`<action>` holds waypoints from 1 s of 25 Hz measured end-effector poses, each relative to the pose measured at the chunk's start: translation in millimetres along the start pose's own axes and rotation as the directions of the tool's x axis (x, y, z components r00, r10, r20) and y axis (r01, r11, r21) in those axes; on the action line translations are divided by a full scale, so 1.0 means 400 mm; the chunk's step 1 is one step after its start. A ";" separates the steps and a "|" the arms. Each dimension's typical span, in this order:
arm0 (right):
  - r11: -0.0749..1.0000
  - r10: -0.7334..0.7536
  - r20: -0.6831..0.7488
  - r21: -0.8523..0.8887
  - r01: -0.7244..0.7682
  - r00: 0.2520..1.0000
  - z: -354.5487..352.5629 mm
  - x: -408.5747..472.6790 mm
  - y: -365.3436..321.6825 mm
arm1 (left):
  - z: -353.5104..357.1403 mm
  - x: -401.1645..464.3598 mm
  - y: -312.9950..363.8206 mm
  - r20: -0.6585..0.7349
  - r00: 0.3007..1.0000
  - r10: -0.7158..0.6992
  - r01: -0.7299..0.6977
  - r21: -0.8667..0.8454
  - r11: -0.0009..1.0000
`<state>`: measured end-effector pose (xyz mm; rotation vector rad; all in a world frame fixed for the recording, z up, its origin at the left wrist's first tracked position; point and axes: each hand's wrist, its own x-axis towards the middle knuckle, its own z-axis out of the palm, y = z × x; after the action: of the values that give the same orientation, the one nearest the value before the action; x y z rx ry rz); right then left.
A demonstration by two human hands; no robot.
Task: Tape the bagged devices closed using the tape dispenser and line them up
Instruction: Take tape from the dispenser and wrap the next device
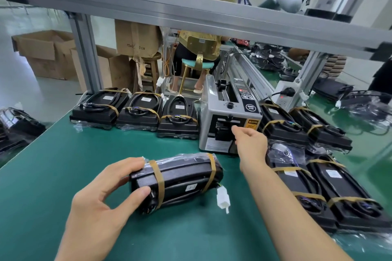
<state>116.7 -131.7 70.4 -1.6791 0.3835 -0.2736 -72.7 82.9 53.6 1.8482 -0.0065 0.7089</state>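
Bagged device (178,180) in left hand (101,201) fingers' grip — right hand (251,144) fingers curled at tape dispenser (230,116).

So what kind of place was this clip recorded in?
Most likely a factory packing line. An automatic tape dispenser stands on a green workbench, rows of bagged, taped black devices flank it, and open cardboard cartons sit on the floor behind.

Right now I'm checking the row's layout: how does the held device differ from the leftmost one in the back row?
The held device lies on its side under the left hand; the leftmost device lies flat, untouched. The held one's white connector sticks out; none shows on the leftmost. Both are black, bagged, with two tan tape bands.
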 end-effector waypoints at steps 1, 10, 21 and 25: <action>1.000 -0.005 -0.001 0.005 0.005 1.000 0.008 0.000 0.001 | 0.001 -0.002 0.003 -0.002 1.000 0.003 -0.003 -0.002 1.000; 0.990 -0.088 0.144 0.118 0.071 0.986 0.006 -0.136 -0.078 | 0.008 -0.012 0.018 0.012 0.999 -0.052 0.052 -0.076 0.996; 0.762 -0.382 0.576 -0.247 0.599 0.723 0.036 -0.441 -0.077 | -0.001 -0.028 0.028 -0.004 0.994 -0.108 0.107 -0.120 0.987; 0.749 -0.425 0.519 -0.259 0.610 0.742 0.046 -0.421 -0.069 | 0.001 -0.020 0.030 -0.002 0.995 -0.095 0.094 -0.122 0.988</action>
<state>-27.4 -43.8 101.8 -2.1940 -0.4300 -0.2374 -83.2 75.3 60.0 1.7177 0.0422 0.6364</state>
